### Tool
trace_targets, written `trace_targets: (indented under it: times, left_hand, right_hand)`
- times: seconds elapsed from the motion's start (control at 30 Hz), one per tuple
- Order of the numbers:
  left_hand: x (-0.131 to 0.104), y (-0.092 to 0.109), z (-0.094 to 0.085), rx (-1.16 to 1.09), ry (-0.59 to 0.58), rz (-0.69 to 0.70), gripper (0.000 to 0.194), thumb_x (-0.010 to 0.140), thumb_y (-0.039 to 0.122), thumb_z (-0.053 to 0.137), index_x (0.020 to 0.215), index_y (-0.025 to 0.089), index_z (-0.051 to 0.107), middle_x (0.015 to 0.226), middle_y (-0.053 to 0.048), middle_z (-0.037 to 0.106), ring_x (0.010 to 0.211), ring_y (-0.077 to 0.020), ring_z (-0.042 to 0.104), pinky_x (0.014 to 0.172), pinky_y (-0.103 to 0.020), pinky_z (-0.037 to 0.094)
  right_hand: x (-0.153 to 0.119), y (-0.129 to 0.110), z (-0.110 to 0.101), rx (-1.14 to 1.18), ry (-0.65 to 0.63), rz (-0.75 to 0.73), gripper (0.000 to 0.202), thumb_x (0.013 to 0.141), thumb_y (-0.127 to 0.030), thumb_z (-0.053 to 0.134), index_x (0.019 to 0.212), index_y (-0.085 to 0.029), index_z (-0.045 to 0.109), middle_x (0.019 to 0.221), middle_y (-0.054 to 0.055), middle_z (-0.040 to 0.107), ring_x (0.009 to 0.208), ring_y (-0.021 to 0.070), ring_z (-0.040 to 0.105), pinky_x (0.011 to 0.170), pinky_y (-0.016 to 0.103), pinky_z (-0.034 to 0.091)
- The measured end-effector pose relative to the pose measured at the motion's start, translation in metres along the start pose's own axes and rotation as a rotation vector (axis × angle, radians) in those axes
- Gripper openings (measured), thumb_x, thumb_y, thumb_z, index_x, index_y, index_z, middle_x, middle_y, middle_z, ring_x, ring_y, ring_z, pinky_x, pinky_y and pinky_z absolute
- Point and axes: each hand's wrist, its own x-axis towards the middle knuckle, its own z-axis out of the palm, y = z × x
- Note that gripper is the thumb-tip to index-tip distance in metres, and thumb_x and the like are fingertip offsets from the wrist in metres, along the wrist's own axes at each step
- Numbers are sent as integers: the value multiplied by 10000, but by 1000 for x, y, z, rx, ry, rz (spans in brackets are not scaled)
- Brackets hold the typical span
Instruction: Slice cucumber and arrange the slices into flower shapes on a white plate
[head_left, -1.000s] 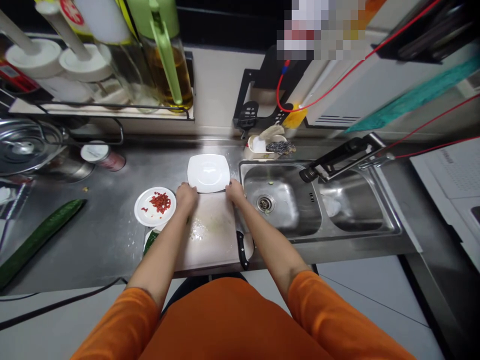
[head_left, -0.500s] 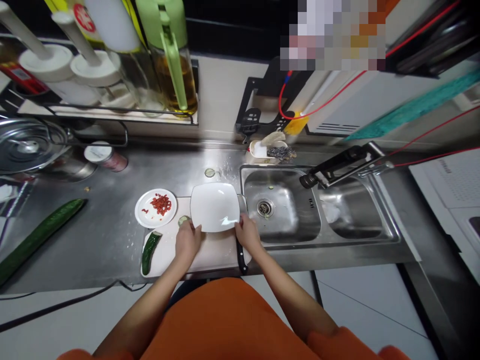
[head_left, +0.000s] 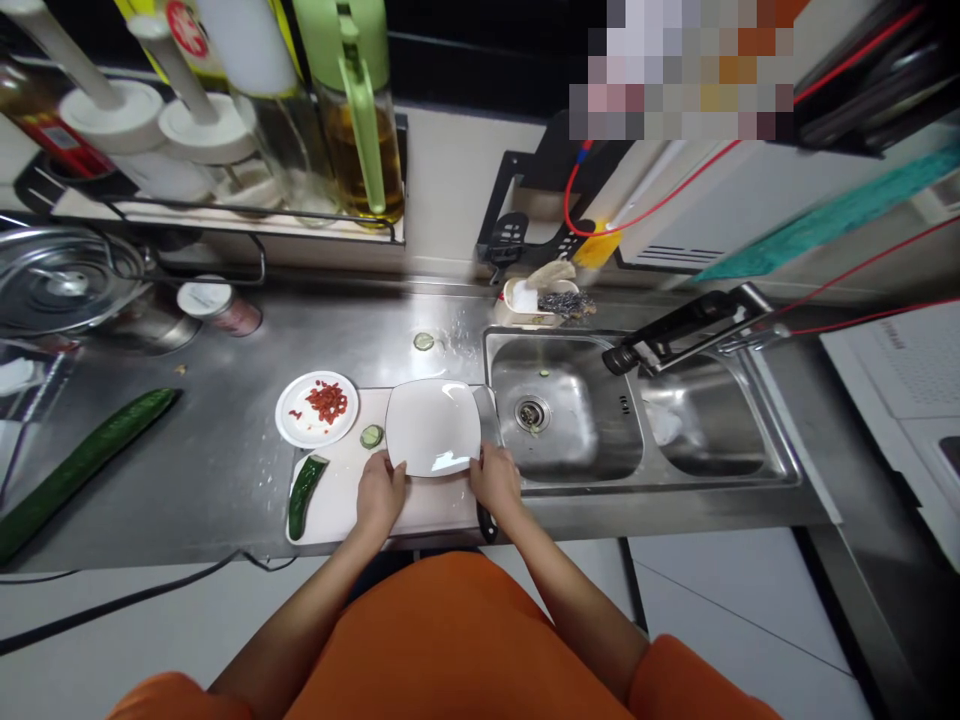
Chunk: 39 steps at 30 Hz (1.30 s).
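Nearest were the two bare forearms below orange sleeves (head_left: 705,690), reaching in over the near edge of the steel surface (head_left: 225,480). The left hand (head_left: 381,495) was curled around the near left corner of a white square plate (head_left: 433,425), its thumb at the rim; the right hand (head_left: 496,485) pinched the near right corner, nearly closed on it. The fingers under the plate were hidden.

By the right hand, the black handle of a knife (head_left: 487,524) showed at the near right edge of the white cutting board (head_left: 337,515), with the blade just beside the plate's right side. To the left on the board lay a short cucumber piece (head_left: 304,497).

The plate was over the board, with glare on its face; whether it touched the board could not be told. Good handling, I judged, meant an even grip at both corners, a level plate, and right-hand fingers well clear of the blade.

A cucumber slice (head_left: 371,437) lay just left of the plate, within easy reach of a careless nudge. Past it stood a round plate (head_left: 289,427) with chopped red pieces (head_left: 328,402), best left unbumped. Another pale green slice (head_left: 424,342) lay farther back on the surface, beyond the board.
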Motion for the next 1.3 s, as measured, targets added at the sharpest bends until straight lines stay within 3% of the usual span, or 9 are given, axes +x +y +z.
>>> trace_targets:
  times: [0.37, 0.6, 0.73, 0.83, 1.03, 1.3]
  left_hand:
    - [1, -6, 2, -27, -21, 19, 174, 807, 381, 496, 798, 208, 514, 712, -37, 570, 702, -206, 575, 684, -320, 431]
    - [7, -25, -19, -66, 25, 45, 345, 824, 430, 492, 1025, 164, 578, 770, -46, 627, 748, -195, 600, 749, -306, 446]
    - [23, -32, -33, 67, 143, 91, 383, 857, 388, 453, 1119, 140, 581, 913, -107, 636, 866, -228, 596, 804, -327, 447]
    - [32, -27, -36, 175, 144, 85, 399, 877, 359, 429, 1188, 152, 567, 1046, -141, 609, 894, -240, 590, 792, -340, 450]
    - [39, -21, -36, 211, 103, 40, 336, 873, 349, 440, 1085, 174, 633, 1016, -136, 602, 851, -235, 590, 773, -344, 449]
    - [48, -27, -42, 39, 124, 24, 234, 814, 333, 492, 902, 176, 642, 896, -95, 645, 824, -225, 592, 769, -334, 435]
  right_hand:
    - [4, -8, -2, -3, -47, 51, 283, 871, -235, 423, 1112, -141, 536, 973, 148, 647, 1138, 288, 470, 783, 344, 397]
    - [3, -12, -11, -7, -93, 57, 276, 879, -218, 409, 1105, -147, 551, 1063, 165, 635, 1171, 292, 455, 815, 369, 400]
    - [-1, -14, -9, -19, -81, 61, 292, 880, -215, 412, 1131, -132, 535, 1072, 173, 631, 1186, 300, 443, 822, 367, 396]
    - [-2, -15, -6, -30, -68, 50, 295, 872, -213, 416, 1127, -121, 533, 1053, 174, 637, 1174, 309, 448, 806, 365, 402]
    - [-4, -17, -5, -20, -58, 68, 296, 869, -216, 418, 1126, -129, 537, 1049, 176, 641, 1175, 301, 459, 811, 360, 397]
    - [-12, -18, -1, 11, 36, 92, 313, 859, -230, 434, 1134, -145, 556, 1099, 166, 607, 1141, 314, 450, 798, 380, 400]
